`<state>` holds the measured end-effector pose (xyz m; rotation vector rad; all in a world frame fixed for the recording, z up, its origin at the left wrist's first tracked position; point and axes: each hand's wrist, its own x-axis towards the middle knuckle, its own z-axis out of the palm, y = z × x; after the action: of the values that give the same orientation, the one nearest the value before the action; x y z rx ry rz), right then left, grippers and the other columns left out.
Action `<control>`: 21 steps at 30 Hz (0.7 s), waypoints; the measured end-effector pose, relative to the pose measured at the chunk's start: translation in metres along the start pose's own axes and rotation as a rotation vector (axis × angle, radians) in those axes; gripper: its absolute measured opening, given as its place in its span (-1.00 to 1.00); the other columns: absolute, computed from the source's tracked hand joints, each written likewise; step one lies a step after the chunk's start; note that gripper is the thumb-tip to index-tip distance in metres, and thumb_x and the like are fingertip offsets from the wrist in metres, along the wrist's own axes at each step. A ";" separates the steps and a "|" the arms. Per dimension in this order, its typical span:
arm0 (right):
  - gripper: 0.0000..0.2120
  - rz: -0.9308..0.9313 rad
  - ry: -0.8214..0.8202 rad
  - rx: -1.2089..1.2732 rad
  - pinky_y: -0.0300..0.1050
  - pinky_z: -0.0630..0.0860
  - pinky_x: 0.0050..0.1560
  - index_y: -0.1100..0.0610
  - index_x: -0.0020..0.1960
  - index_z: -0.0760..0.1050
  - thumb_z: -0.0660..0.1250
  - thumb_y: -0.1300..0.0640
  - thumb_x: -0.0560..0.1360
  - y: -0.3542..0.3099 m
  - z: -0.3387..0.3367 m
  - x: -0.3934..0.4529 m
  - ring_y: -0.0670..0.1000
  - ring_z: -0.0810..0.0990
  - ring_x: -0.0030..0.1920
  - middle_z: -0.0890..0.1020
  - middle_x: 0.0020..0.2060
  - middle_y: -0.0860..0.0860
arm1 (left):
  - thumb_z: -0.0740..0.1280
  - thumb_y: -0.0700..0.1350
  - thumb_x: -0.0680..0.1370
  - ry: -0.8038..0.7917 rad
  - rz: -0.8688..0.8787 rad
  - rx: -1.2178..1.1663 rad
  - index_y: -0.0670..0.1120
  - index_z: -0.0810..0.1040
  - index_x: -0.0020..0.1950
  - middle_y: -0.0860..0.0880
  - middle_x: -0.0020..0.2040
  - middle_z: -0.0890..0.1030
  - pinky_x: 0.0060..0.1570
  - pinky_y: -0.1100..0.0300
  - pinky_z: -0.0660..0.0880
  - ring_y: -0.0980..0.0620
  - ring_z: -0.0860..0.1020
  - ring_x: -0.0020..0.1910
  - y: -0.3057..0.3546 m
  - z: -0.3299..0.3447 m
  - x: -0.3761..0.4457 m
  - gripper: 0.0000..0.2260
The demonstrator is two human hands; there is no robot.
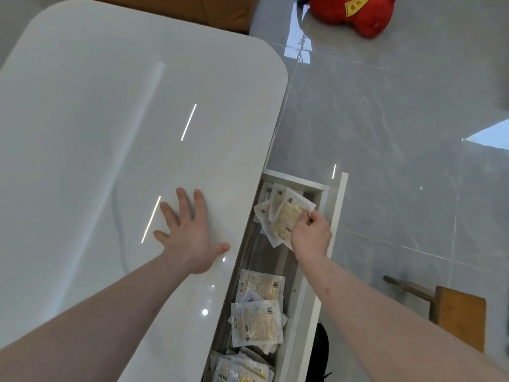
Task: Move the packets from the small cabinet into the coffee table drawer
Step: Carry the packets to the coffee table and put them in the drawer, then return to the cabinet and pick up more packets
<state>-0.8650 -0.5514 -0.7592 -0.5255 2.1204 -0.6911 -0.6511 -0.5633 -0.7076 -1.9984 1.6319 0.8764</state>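
Right hand (311, 232) pinched packets (286, 216) over drawer (337, 213) far end, 5 o'clock of frame. Left hand (190, 232) flat, splayed on tabletop (110, 133). Risk: fanned bundle snagging drawer wall, spilling onto floor (399, 133).

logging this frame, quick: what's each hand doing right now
Left hand: open, fingers spread, resting flat on the coffee table top.
Right hand: pinching a bunch of packets over the far end of the open drawer.

Glossy grey tile floor (399, 111); red plush toy (355, 12); possibly wooden stool (460, 315).
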 end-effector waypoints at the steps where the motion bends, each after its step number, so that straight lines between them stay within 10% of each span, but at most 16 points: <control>1: -0.82 0.043 -0.019 -0.019 -0.12 0.64 -0.18 0.03 0.14 0.52 0.15 0.07 0.70 -0.001 0.001 0.006 0.04 0.59 -0.03 0.62 0.08 0.03 | 0.41 0.26 0.48 0.003 -0.001 0.001 0.02 -0.50 0.54 -0.06 0.51 -0.56 0.46 -0.45 0.00 -0.34 -0.41 0.53 0.000 0.000 0.000 0.12; 6: -0.55 0.187 -0.093 -0.068 -0.03 0.62 -0.01 0.04 0.47 0.33 0.25 0.24 0.61 -0.010 0.003 0.014 0.18 0.61 0.19 0.58 0.24 0.10 | 0.41 0.25 0.49 0.011 -0.002 0.005 0.03 -0.51 0.53 -0.05 0.51 -0.56 0.45 -0.46 -0.03 -0.34 -0.42 0.52 -0.001 0.001 0.002 0.12; 13: -0.39 -0.129 -0.282 -0.340 -0.05 0.52 0.31 0.06 0.56 0.25 0.32 0.28 0.56 0.003 -0.048 -0.041 0.09 0.49 0.36 0.38 0.46 0.03 | 0.38 0.26 0.51 0.061 0.040 -0.003 0.06 -0.41 0.57 -0.02 0.57 -0.45 0.45 -0.44 0.03 -0.31 -0.33 0.56 -0.002 0.000 -0.005 0.04; 21: -0.42 -0.228 -0.375 -0.479 -0.07 0.20 0.54 -0.04 0.57 0.24 0.26 0.24 0.60 0.001 -0.142 -0.146 0.00 0.19 0.58 0.18 0.60 -0.04 | 0.17 -0.02 0.68 -0.051 0.236 -0.042 0.01 0.14 0.61 -0.01 0.64 0.06 0.53 0.03 0.20 -0.08 0.13 0.58 -0.027 0.015 -0.123 -0.49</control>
<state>-0.8964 -0.4247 -0.6031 -1.0810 1.8762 -0.1711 -0.6420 -0.4600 -0.6351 -1.8185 1.8602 1.0442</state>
